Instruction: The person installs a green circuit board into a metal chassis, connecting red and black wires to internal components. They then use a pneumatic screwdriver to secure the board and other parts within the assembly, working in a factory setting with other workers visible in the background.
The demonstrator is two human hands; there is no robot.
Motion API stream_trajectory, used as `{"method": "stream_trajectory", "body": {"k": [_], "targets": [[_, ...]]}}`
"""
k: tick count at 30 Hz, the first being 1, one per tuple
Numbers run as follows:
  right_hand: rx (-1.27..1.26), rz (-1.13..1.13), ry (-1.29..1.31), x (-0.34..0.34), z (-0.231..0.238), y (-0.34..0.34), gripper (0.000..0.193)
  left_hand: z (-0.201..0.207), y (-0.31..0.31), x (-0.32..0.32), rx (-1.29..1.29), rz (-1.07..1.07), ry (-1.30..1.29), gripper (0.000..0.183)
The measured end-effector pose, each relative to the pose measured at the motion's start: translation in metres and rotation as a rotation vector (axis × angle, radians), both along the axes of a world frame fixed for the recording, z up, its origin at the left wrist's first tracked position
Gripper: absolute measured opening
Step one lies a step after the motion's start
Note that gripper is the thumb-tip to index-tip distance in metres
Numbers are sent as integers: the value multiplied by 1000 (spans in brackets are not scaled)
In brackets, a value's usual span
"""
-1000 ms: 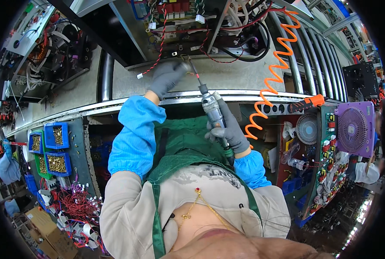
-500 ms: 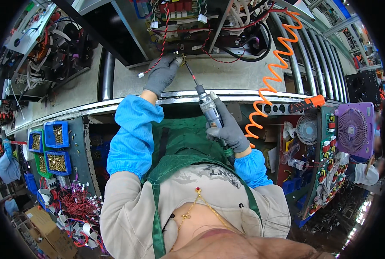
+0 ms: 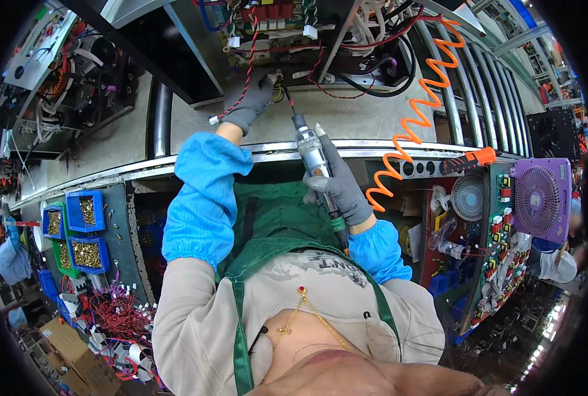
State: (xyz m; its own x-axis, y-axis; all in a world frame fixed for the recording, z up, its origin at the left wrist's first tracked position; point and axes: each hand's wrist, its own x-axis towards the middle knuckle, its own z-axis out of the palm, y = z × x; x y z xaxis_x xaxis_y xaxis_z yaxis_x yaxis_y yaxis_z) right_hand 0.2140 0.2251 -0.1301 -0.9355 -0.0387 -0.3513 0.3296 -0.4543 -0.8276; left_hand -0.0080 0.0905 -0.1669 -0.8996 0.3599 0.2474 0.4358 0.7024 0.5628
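Observation:
In my right hand (image 3: 339, 188), wrapped in a grey glove, is a silver power screwdriver (image 3: 314, 155) with a dark green rear end. Its long bit (image 3: 289, 99) points up and left to the lower front edge of an open metal cabinet (image 3: 208, 49). There my gloved left hand (image 3: 249, 102) pinches a yellow-green wire (image 3: 279, 91) beside the bit's tip. The tip and what it meets are too small to make out. A twisted red-black cable (image 3: 250, 72) with a white plug (image 3: 214, 120) hangs across my left hand.
Overhead dangles an orange coiled hose (image 3: 416, 122). An orange-black tool (image 3: 469, 159) lies by the metal rail (image 3: 386, 146), with rollers (image 3: 465, 92) beyond. Blue bins of brass screws (image 3: 89, 254) stand left, near red wire bundles (image 3: 119, 310). A purple fan (image 3: 541, 198) is at right.
Both hands have shifted slightly: the left up toward the cabinet edge, the right with the screwdriver a little left. The bit's tip stays close to the left fingertips.

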Motion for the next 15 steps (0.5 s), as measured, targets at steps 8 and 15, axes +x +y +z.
{"method": "stream_trajectory", "body": {"k": [8, 15], "targets": [[-9, -26, 15, -10, -3, -2, 100, -32, 6, -36, 442, -34, -449, 33], [12, 2, 35, -25, 4, -10, 98, -20, -17, -28, 457, -74, -175, 35]]}}
